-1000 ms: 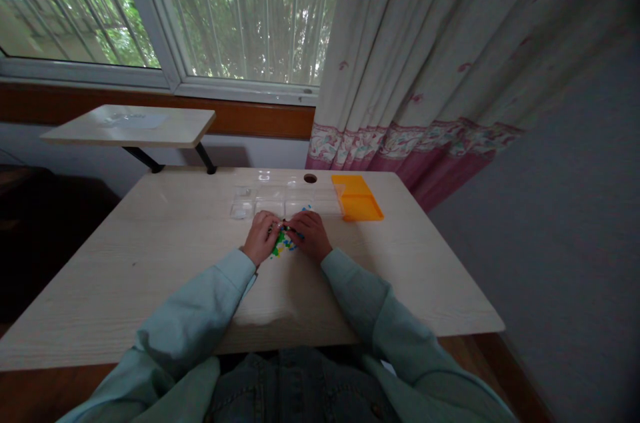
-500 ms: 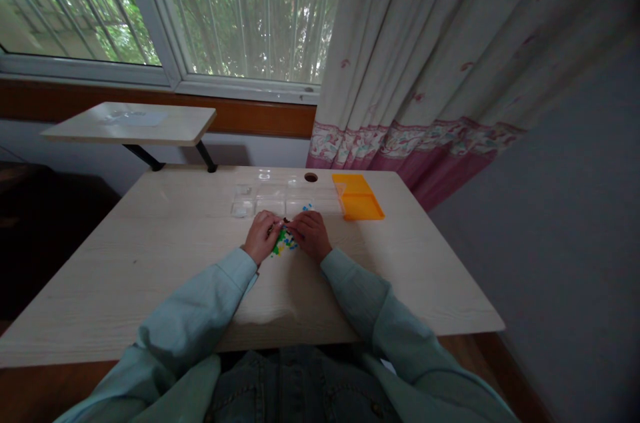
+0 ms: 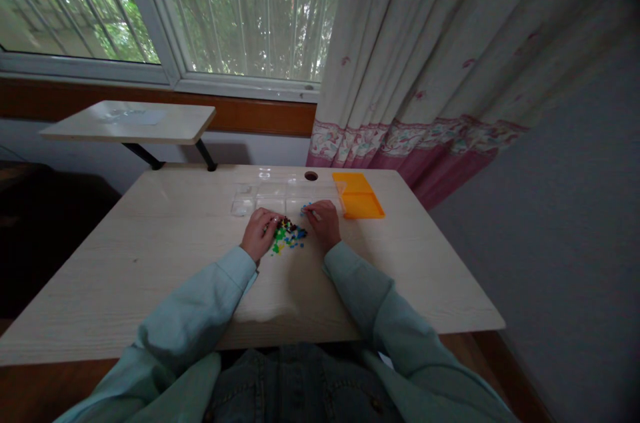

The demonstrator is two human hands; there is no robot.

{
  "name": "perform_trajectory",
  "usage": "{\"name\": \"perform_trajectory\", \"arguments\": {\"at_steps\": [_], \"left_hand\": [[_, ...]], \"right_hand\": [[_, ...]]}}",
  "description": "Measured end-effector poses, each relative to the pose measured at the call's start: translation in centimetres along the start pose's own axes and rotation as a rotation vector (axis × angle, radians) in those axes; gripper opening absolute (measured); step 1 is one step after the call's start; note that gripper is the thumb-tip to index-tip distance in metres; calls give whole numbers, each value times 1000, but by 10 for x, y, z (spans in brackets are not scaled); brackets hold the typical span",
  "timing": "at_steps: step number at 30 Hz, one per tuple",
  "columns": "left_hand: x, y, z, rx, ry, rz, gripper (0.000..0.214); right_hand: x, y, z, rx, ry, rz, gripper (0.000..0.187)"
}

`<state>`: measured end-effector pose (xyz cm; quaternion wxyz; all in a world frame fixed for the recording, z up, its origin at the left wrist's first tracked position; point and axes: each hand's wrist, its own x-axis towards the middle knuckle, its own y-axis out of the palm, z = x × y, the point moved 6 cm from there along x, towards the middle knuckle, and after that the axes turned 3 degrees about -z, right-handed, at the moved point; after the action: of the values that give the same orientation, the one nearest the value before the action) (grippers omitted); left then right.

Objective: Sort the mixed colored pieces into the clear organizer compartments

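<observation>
A pile of tiny coloured pieces [image 3: 287,235], green, yellow, blue and dark brown, lies on the table between my hands. My left hand [image 3: 259,233] rests at the pile's left edge, fingers curled together; what they hold, if anything, is too small to name. Over the near right part of a clear compartment box [image 3: 271,191] is my right hand [image 3: 324,221], its fingers pinched. A few small blue pieces [image 3: 306,207] show by its fingertips, in one compartment. Whether a piece is between those fingers cannot be made out.
An orange tray-like lid [image 3: 359,196] lies at the right end of the clear box. Behind the box is a round hole [image 3: 311,176] in the table [image 3: 190,263]. At the back left stands a small raised shelf [image 3: 135,123] on black legs; a curtain [image 3: 400,103] hangs behind.
My right hand has moved right and slightly away from me, from the pile to the box compartment. More of the pile now shows. My left hand has shifted slightly left.
</observation>
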<state>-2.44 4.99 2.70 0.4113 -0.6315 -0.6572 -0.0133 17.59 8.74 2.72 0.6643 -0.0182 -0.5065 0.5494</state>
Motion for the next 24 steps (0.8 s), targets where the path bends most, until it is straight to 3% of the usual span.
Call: {"name": "perform_trajectory", "arguments": {"at_steps": [7,20,24], "left_hand": [[3,-10,4,27,-69,-77,28],[6,-16,8,65,-40,-77,28],[6,-16,17,140,-9,-18,24]], "right_hand": [[7,-8,-15,-157,70,-47,15],[5,-5,-16,-162,74,-17,23],[5,-4,-17,-148,83,-6,24]]}}
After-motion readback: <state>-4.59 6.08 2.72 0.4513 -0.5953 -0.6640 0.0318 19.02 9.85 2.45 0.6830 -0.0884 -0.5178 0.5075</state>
